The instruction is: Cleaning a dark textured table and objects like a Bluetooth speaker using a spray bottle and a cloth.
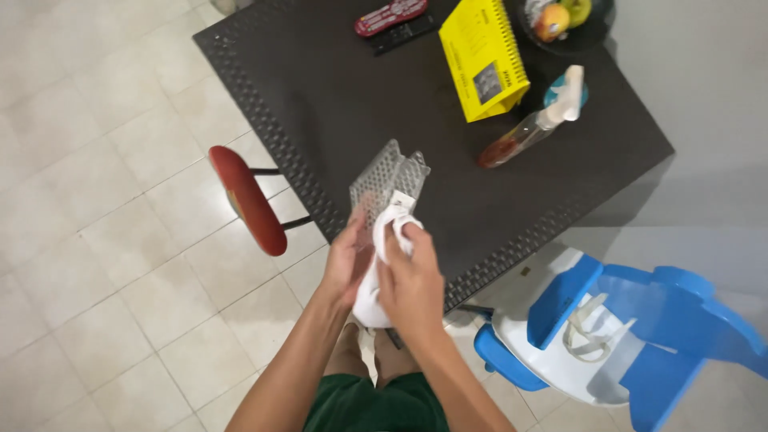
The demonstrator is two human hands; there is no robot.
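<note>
My left hand grips the lower end of a clear perforated plastic rack that stands upright over the near edge of the dark table. My right hand presses a white cloth against the rack's lower part, fingers curled around the cloth. The cloth hangs down between both hands toward my lap.
On the table lie a spray bottle, a yellow box, two remote controls and a fruit bowl. A red stool stands at the left on the tiled floor. A blue and white child seat is at the right.
</note>
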